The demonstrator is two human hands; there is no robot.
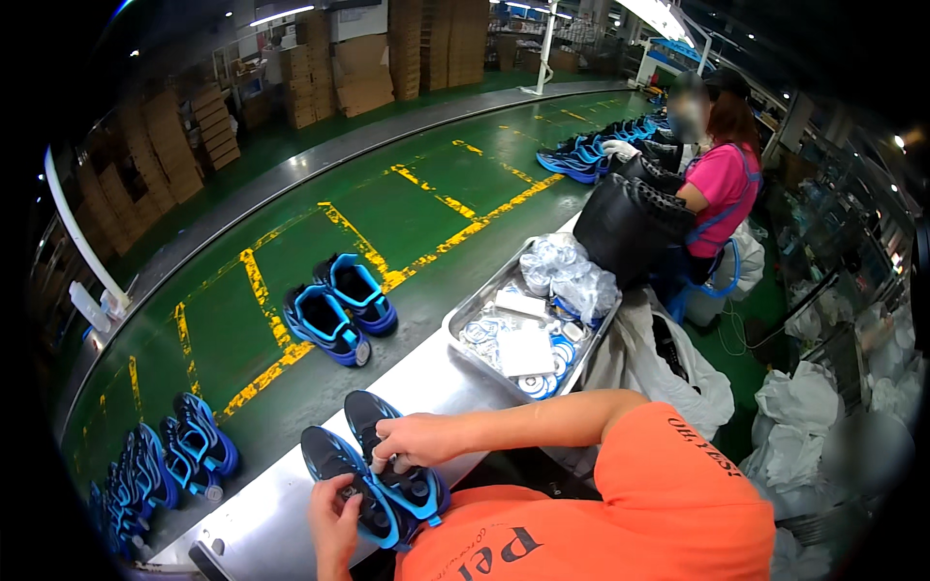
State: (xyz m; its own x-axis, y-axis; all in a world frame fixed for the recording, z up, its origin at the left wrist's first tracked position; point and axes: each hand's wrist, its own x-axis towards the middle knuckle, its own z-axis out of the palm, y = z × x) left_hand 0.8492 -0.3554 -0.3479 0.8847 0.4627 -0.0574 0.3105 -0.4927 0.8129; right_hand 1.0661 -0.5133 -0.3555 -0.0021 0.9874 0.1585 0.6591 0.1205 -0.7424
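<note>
Metal tray [465, 320] right; bare belt [387, 203] ahead.

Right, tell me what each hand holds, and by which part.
Both hands are on the near pair of black-and-blue shoes: left hand at the laces, right hand on the top. True grip unclear.

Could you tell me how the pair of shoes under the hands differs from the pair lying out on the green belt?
The near pair rests on the steel ledge, touched by the left hand and right hand; the belt pair lies untouched on the green conveyor. The near pair is partly covered by hands; the belt pair shows fully. Both are black and blue.
</note>
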